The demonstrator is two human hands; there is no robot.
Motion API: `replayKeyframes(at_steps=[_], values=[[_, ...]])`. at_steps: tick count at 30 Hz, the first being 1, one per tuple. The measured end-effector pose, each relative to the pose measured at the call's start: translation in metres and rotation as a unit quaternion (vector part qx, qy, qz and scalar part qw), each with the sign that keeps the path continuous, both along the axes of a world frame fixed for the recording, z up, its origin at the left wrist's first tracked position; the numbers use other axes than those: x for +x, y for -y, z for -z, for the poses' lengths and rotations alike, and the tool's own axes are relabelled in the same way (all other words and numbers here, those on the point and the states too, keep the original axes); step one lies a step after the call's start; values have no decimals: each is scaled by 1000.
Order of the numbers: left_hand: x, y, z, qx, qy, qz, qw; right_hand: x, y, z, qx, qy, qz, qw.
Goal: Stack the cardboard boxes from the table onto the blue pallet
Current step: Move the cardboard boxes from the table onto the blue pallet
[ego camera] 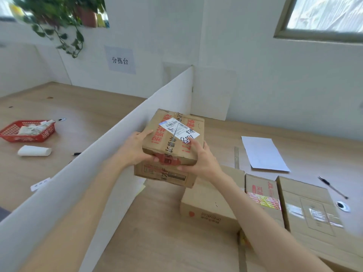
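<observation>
Boxes all over this wooden table (167, 236). The one that matters is the top box (172, 142), with red print and a white shipping label (179, 130). It's held in both hands right up against the white divider (117, 142).

The left hand (135, 148) grips its left side, thumb on the lid and fingers curled under the near edge. The right hand (202, 161) grips the near right corner, thumb up by the label and fingers tucked underneath.

Directly below is a second box (165, 176). The fingers are wedged between the two, and I can't tell if the top one is touching it or lifted clear.

To the right, three more lie side by side on the table: a plain box (208, 201), a taped box (263, 195) with red print and colourful tape, and a big flat box (310, 211). Behind them are a sheet of paper (263, 154) and a pen (332, 187).

On the other side of the divider are a red basket (11, 134) of paper scraps and a white roll (34, 150).
</observation>
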State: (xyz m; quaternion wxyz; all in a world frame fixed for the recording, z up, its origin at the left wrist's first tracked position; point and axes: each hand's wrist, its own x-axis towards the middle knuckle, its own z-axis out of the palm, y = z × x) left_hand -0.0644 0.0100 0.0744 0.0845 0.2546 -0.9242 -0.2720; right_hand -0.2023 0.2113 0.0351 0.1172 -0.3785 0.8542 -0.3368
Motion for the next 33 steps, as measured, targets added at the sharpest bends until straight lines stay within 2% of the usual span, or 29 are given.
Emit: replayKeyframes(at_steps=[6,12,16,24,33], values=[[-13,-85,-79,-50,-43,57,996,-19,-82,-79,-32,-14,33,999],[-44,-212,-123,-97,-79,126,984,-34,-226,-122,-53,-12,79,995],[-79,-323,-135,-96,-101,177,974,-43,-351,-139,-63,-25,130,989],[-145,-558,-135,-59,-127,278,950,-53,-605,-164,-18,-92,249,964],[-211,-770,-147,-46,-124,392,910,-53,-824,-177,-22,-90,355,930]])
